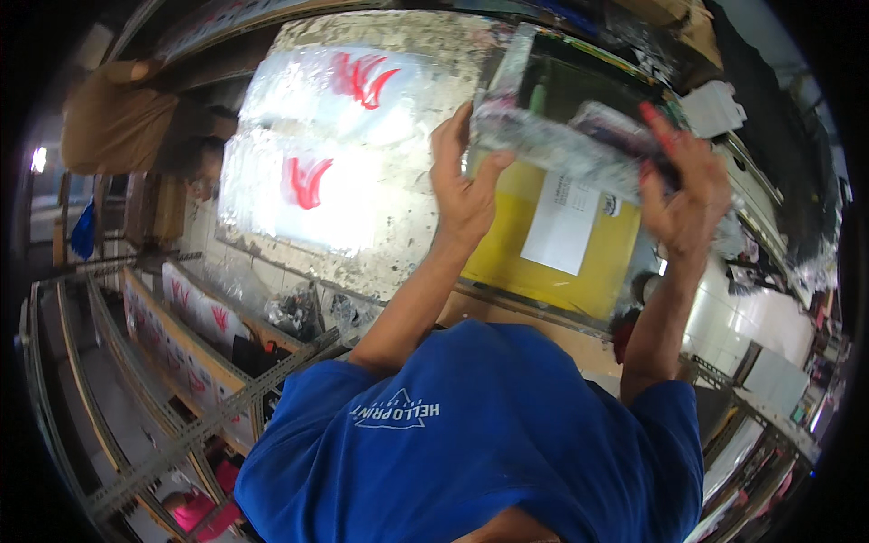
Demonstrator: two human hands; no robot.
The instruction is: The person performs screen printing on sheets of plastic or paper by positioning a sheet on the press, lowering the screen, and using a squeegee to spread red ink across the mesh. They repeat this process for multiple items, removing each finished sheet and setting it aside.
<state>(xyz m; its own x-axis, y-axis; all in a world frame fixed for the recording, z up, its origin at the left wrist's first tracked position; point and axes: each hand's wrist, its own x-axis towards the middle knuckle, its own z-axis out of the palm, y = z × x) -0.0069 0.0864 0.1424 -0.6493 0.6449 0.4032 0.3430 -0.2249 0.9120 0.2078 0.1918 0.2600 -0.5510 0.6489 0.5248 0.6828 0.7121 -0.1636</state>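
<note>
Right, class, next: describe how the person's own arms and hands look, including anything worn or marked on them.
Short blue sleeves leave both forearms bare. The left hand and right hand wear no gloves, and no watch or bracelet shows. Red smears mark the right hand's fingers.

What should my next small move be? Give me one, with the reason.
Perhaps steady the right-hand grip: the right hand, blurred and red-marked, is at the right end of the silvery frame, beside a dark object, while the left hand is at its near-left corner. The yellow panel lies partly beneath.
</note>
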